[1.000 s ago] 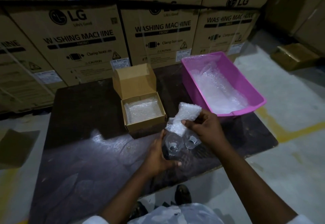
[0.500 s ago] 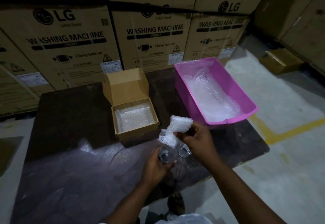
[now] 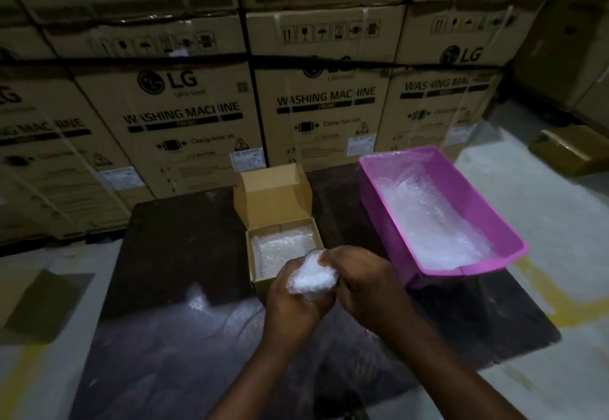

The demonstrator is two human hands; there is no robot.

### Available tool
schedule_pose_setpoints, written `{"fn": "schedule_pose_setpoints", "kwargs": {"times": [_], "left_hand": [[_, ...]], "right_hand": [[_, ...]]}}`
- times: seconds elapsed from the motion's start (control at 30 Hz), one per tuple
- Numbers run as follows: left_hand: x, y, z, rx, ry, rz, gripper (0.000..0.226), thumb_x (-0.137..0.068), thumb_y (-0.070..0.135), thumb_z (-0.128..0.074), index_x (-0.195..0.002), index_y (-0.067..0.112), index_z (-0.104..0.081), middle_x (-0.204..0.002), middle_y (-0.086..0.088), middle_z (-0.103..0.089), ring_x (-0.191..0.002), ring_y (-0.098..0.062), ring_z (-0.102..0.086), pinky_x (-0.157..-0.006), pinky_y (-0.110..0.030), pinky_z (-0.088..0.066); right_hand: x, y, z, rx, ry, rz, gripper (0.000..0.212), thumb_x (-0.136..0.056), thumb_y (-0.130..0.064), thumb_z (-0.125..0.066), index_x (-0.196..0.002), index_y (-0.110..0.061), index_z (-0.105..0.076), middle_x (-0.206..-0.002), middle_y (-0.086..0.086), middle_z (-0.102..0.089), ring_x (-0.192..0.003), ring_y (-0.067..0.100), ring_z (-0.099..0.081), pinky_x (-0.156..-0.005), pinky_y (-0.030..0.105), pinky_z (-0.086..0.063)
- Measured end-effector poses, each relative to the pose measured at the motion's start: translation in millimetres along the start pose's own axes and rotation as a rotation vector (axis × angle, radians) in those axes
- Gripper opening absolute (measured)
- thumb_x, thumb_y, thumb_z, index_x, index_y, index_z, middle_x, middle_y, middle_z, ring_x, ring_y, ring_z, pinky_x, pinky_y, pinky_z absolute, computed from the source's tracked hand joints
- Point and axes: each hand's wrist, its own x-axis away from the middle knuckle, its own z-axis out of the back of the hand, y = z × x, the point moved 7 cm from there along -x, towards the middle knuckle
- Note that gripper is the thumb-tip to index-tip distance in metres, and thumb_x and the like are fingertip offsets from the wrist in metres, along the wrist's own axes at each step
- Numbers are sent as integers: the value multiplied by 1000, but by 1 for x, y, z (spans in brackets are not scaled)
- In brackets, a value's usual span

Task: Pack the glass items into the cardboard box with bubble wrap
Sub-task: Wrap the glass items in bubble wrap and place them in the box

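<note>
Both hands are closed around a white bubble-wrap bundle (image 3: 312, 277) just in front of the small cardboard box (image 3: 284, 287). My left hand (image 3: 293, 304) cups the bundle from below and the left. From the right and above, my right hand (image 3: 362, 284) presses on it. The glass items are hidden inside the wrap. The box stands open on the dark table (image 3: 184, 254), its lid up, and a bubble-wrap sheet (image 3: 280, 248) lines its bottom.
A pink plastic tub (image 3: 461, 189) with more bubble wrap stands at the table's right. Clear plastic film (image 3: 171, 347) covers the near table. Stacked washing-machine cartons (image 3: 184, 106) wall the back. A small brown carton (image 3: 573, 151) lies on the floor, far right.
The bubble wrap that my right hand held up above two bare glasses is now folded over them. Both hands have closed on the bundle and lifted it toward the box.
</note>
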Motion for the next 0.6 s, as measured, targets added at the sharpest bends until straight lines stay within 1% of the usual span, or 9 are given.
{"fn": "schedule_pose_setpoints", "kwargs": {"times": [0.07,0.13,0.17,0.23,0.3,0.37,0.43,0.5,0.6], "left_hand": [[-4,7,10,-45,19,-40,35,-71,56,-70,-99,37,-59,-95,15,-66,-95,-3,-65,-78,-14,-49],[-6,10,19,-39,29,-51,31,-69,48,-69,-95,34,-61,-88,13,-67,-88,3,-65,-72,-13,-50],[-6,9,21,-47,24,-38,31,-69,47,-67,-94,31,-63,-86,13,-67,-86,4,-65,-70,-13,-50],[-5,1,23,-72,1,-4,27,-70,42,-69,-93,28,-66,-85,10,-69,-85,-1,-67,-70,-20,-54],[-4,-9,26,-111,-7,50,21,-72,29,-73,-92,23,-68,-86,8,-69,-88,-12,-69,-72,-21,-54],[-4,-5,32,-97,24,29,28,-73,40,-69,-94,22,-67,-85,10,-68,-86,-5,-67,-69,-14,-49],[-5,3,35,-103,33,-13,46,-69,55,-67,-99,21,-66,-88,9,-67,-84,2,-65,-67,-11,-47],[-7,3,38,-96,52,4,54,-63,54,-78,-104,23,-64,-93,10,-67,-85,0,-64,-68,-18,-50],[-9,-3,39,-121,60,26,61,-57,50,-86,-108,29,-60,-97,13,-66,-87,-1,-64,-70,-25,-53]], "right_hand": [[-7,-6,-2,12,-85,-87,46,-67,-12,-67,-112,-17,-63,-99,1,-70,-88,18,-65,-75,30,-55],[-11,-12,-4,21,-131,-129,53,-72,-29,-61,-124,-25,-55,-94,-4,-68,-81,12,-61,-72,21,-47],[-13,-17,-6,14,-156,-134,55,-75,-36,-58,-128,-27,-51,-91,-5,-67,-76,13,-59,-71,21,-43],[-18,-26,-7,-36,-191,-119,49,-80,-44,-57,-126,-29,-52,-86,-6,-67,-72,12,-60,-72,24,-42],[-22,-33,-8,-19,-210,-76,36,-85,-48,-56,-116,-30,-59,-91,-10,-67,-81,7,-60,-77,25,-42],[-25,-34,-9,-9,-205,-65,32,-87,-45,-56,-111,-26,-65,-100,-9,-65,-91,9,-57,-81,27,-42],[-31,-27,-9,-162,-185,-143,29,-86,-31,-60,-111,-19,-66,-102,-4,-63,-92,11,-58,-80,24,-46],[-38,-21,-8,-243,-175,-214,29,-83,-22,-60,-111,-17,-65,-102,-2,-66,-91,12,-62,-79,24,-49],[-39,-14,-9,-183,-209,-271,26,-76,-21,-57,-101,-19,-65,-95,-2,-67,-85,15,-62,-75,27,-50]]}}
